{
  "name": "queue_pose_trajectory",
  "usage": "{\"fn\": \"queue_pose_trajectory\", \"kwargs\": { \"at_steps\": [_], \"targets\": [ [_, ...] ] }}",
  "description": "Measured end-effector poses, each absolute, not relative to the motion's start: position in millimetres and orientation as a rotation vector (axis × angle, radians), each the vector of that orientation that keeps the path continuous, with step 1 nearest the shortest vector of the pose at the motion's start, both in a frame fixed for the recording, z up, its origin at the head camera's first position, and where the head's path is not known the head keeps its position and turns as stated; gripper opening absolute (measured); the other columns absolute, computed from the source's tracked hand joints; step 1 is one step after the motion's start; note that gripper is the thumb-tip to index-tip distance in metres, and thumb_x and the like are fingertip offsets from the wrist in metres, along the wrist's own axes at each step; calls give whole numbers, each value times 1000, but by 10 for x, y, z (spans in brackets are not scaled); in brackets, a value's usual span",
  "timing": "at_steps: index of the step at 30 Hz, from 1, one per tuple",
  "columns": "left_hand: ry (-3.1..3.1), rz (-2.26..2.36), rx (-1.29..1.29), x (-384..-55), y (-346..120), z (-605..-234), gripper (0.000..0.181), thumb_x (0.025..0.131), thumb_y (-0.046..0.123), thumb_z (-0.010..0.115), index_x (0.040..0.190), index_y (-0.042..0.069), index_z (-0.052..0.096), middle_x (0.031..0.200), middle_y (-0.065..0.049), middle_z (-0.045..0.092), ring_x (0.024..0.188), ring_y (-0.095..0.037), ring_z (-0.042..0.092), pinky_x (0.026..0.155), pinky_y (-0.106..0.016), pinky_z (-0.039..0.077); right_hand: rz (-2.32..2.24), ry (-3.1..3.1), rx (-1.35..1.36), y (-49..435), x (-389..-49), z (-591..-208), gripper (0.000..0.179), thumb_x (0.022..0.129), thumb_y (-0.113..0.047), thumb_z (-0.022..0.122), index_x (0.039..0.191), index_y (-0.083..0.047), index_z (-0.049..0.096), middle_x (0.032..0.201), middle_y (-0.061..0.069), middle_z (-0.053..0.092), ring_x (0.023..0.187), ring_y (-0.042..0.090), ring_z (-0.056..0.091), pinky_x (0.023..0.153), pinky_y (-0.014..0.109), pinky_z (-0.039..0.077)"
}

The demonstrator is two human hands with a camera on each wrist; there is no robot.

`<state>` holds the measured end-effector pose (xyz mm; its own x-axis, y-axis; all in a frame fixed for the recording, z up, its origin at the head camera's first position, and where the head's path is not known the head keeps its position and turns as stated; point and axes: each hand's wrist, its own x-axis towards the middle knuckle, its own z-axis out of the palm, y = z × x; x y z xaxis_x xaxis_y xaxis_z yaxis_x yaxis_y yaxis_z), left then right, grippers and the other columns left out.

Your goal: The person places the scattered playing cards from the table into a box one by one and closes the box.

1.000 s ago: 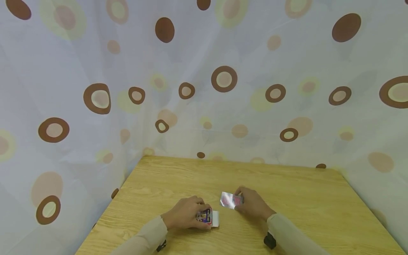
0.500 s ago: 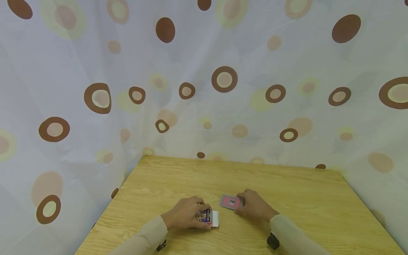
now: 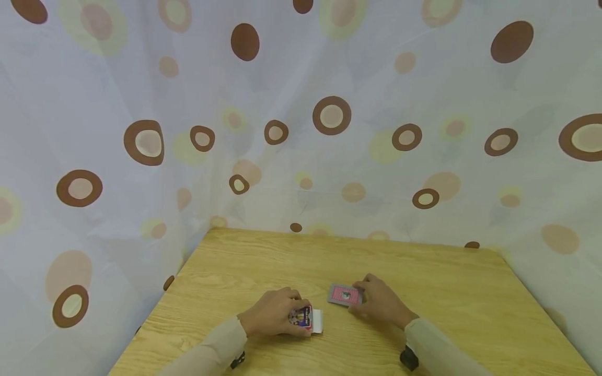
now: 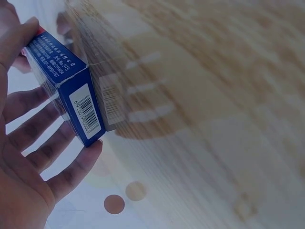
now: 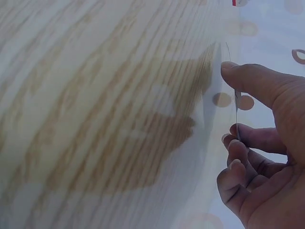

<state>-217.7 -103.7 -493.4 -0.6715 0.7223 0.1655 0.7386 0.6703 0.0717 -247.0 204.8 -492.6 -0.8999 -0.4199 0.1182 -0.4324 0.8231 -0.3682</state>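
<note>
My left hand (image 3: 268,314) grips a playing-card box (image 3: 303,316) on the table, thumb on one long side and fingers on the other. Its white end flap (image 3: 317,321) sticks out open to the right. The left wrist view shows the blue end of the box (image 4: 86,112) with a barcode. Just right of the box, my right hand (image 3: 384,304) pinches a playing card (image 3: 345,294) by its right end, red patterned back up. In the right wrist view the card (image 5: 237,112) appears edge-on, thin and slightly bowed, between thumb and fingers.
A glossy wood-grain table (image 3: 263,261) lies under both hands and mirrors them. White sheeting (image 3: 367,162) with brown and yellow circles hangs behind it and at both sides. A dark wrist-worn device (image 3: 409,358) sits at the right cuff.
My right hand has moved slightly right with the card, and the card's tilt has changed: its back shone with glare, now the red pattern shows. The left hand and box stay put.
</note>
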Motion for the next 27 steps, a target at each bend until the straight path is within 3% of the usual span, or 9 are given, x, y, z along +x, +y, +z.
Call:
{"fn": "queue_pose_trajectory", "kwargs": {
  "at_steps": [27],
  "targets": [
    [-2762, -218, -1212, -2173, -1035, -4930, 72, 76, 80, 48, 126, 30, 63, 111, 7, 61, 86, -3, 52, 61, -19, 44, 556, -2876, 778, 2013, -2282, -4842, 66, 73, -49, 79, 120, -6, 65, 105, 0, 54, 73, 6, 45, 65, 26, 46]
  ]
}}
